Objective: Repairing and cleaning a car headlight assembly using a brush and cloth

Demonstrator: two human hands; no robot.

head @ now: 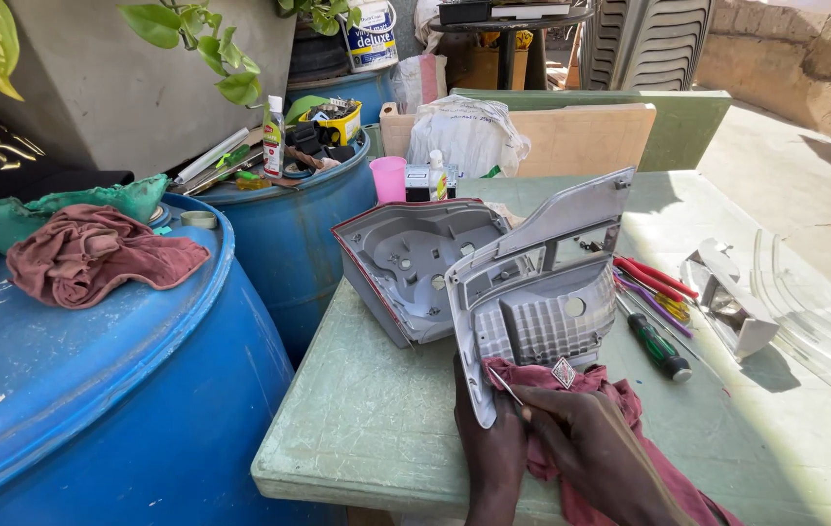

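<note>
Grey plastic housing (532, 292) stands propped at lower centre, left hand (493, 453) gripping its edge over a red cloth (620, 404). Right hand (586, 443) pinches a thin metal tool (505, 386) against it, work seemingly midway; screwdrivers (654, 302) lie unused on the counter (377, 429).

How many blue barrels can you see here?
2. One big blue barrel stands at the near left with rags on its lid; a second blue barrel stands behind it, its top loaded with tools. Others may be hidden behind.

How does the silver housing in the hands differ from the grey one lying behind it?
The silver housing stands upright, steadied by the left hand; the grey housing lies on the table, untouched. The silver one is lighter and shinier; the grey one has a red rim. Both are moulded plastic shells.
</note>
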